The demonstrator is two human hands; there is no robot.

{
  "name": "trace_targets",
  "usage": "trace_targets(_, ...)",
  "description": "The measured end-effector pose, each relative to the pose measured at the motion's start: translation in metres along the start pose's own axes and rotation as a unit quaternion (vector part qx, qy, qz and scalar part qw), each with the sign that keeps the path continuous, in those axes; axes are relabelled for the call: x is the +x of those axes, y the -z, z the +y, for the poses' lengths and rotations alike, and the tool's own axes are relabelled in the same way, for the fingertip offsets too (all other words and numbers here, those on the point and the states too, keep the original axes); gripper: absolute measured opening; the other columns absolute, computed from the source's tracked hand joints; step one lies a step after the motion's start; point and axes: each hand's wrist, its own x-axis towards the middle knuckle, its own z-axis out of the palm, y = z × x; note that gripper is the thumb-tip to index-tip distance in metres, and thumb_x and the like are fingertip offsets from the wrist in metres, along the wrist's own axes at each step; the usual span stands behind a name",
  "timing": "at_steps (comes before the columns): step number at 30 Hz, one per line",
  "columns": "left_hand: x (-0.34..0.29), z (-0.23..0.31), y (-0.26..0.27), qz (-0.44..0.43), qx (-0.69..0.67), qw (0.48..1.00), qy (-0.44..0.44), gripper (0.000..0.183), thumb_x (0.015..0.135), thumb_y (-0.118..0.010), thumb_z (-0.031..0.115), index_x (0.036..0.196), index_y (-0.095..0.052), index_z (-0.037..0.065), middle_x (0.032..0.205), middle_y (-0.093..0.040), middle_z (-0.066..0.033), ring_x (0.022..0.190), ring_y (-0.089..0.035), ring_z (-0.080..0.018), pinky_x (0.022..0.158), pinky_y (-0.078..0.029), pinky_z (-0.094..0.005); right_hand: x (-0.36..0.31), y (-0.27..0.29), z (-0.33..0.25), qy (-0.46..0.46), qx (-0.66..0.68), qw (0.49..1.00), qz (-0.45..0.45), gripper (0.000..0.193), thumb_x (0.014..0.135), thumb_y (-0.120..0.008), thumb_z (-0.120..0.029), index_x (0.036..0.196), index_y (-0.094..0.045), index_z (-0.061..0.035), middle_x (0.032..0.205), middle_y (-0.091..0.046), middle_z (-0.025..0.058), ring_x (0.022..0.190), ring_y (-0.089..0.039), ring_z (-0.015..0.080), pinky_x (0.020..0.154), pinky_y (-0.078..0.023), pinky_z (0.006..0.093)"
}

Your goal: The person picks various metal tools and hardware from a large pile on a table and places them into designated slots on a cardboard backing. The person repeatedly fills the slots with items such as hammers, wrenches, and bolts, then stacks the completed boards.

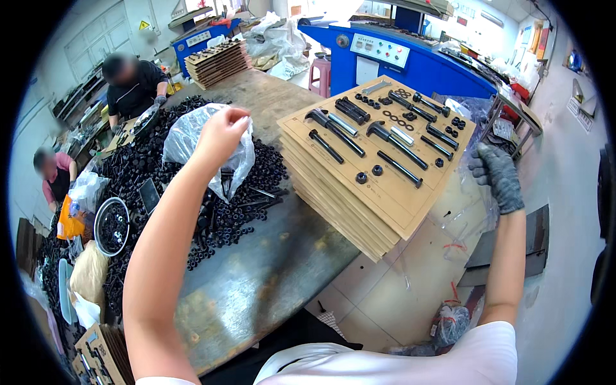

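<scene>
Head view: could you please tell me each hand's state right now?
Left hand: fingers curled over the clear plastic bag; whether it grips it cannot be told.
Right hand: gloved, partly curled beside the board stack; any hold cannot be told.

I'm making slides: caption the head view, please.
Bare left hand near a clear plastic bag, gloved right hand beside stacked brown boards bearing black bolts.

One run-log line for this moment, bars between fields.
left hand: bare, at bag, grip unclear | right hand: gloved, beside boards | top board: bolts, nuts | table: heaped black parts
</scene>
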Motion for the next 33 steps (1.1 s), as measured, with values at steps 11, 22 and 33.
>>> trace_targets(11,-0.437,0.011,0.243,0.211,-0.124,0.959,0.144,0.023,0.098,-0.059,0.016,0.118,-0.059,0.006,0.099,-0.061,0.0013,0.084,-0.055,-0.0062,0.075,-0.044,-0.0213,-0.344,-0.203,-0.100,0.347,-0.008,0.710,-0.612,0.043,0.090,-0.069,-0.037,0.086,-0.070,0.0058,0.076,-0.070,0.0180,0.066,-0.071,0.0273,0.061,-0.056,0.0347)
trace_targets(22,-0.925,-0.071,0.429,0.711,-0.034,0.618,0.334,0.031,0.100,-0.056,0.018,0.126,-0.050,0.003,0.098,-0.059,-0.0033,0.078,-0.061,-0.0091,0.065,-0.053,-0.0220,-0.663,-0.714,-0.108,0.520,-0.031,0.552,-0.651,0.029,0.093,-0.056,-0.021,0.116,-0.065,-0.0052,0.105,-0.069,0.0161,0.099,-0.067,0.0291,0.088,-0.052,0.0397)
trace_targets(33,-0.932,-0.173,0.474,0.699,-0.114,0.612,0.350,0.031,0.098,-0.060,0.019,0.122,-0.053,0.000,0.081,-0.061,-0.0022,0.062,-0.059,-0.0068,0.052,-0.048,-0.0183,-0.802,-1.004,-0.075,0.745,-0.183,0.368,-0.526,0.032,0.086,-0.056,-0.017,0.111,-0.072,-0.0055,0.107,-0.070,0.0181,0.100,-0.068,0.0312,0.086,-0.053,0.0385)
